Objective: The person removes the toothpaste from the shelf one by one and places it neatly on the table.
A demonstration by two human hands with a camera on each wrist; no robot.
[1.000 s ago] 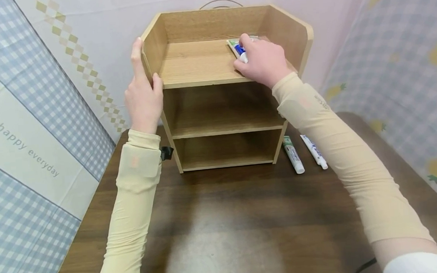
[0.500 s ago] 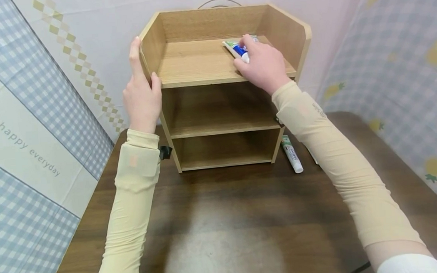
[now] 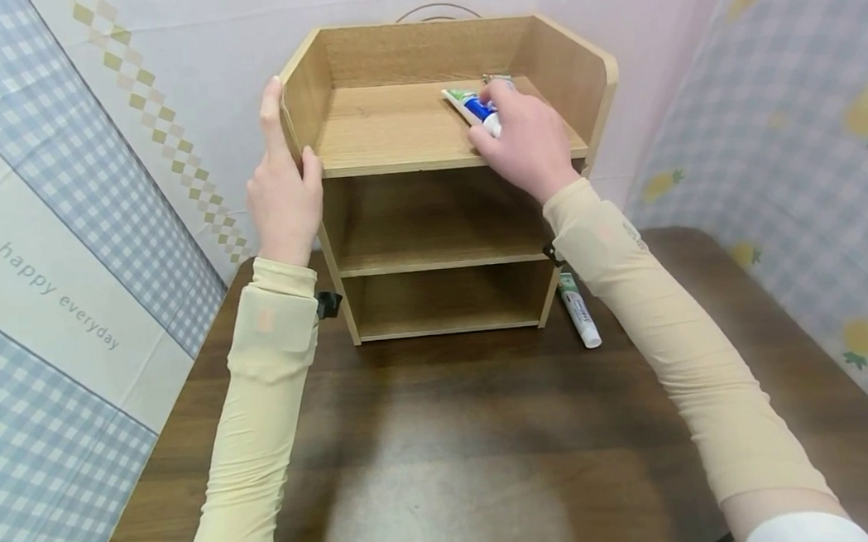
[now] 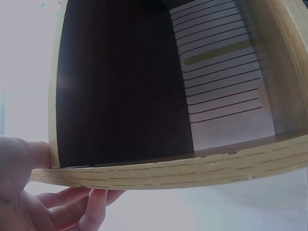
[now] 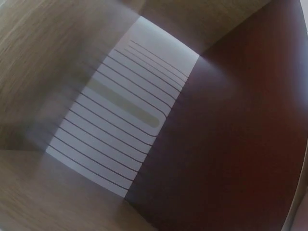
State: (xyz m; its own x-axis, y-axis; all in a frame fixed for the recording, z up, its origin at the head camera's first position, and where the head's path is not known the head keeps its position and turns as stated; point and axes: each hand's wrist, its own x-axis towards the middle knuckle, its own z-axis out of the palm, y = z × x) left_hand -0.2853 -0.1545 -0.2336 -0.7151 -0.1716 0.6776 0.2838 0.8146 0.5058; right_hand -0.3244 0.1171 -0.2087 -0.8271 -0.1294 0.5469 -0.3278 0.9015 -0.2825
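- A person is working at a small wooden shelf (image 3: 444, 264) on a dark table (image 3: 444, 436), with both arms reaching forward to its upper part.
- The right hand (image 3: 530, 137) is reaching over the shelf's top board (image 3: 380, 125), its thumb and fingers curling in to pinch a blue tube (image 3: 478, 107) near the white cap.
- The blue tube is lying at the right of the top board's middle; whether it is touching the board all along or tilting slightly up, one cannot tell.
- Its long axis is running diagonally: the cap is pointing toward the person and the right, into the hand, while the flat end is pointing back and left. Most of the tube is thus extending beyond the fingers, on their left.
- The right hand is the nearer one; the left hand (image 3: 286, 197) is well apart, gripping the shelf's left wall (image 3: 306, 109), thumb in front and fingers outside.
- Behind the right hand, a back tube (image 3: 498, 78) is showing only in part, near the rear wall.
- A table tube (image 3: 580, 313) is lying just beside the shelf's right foot, cap toward the person.
- The right wrist view is showing the shelf's inside, not the tube.
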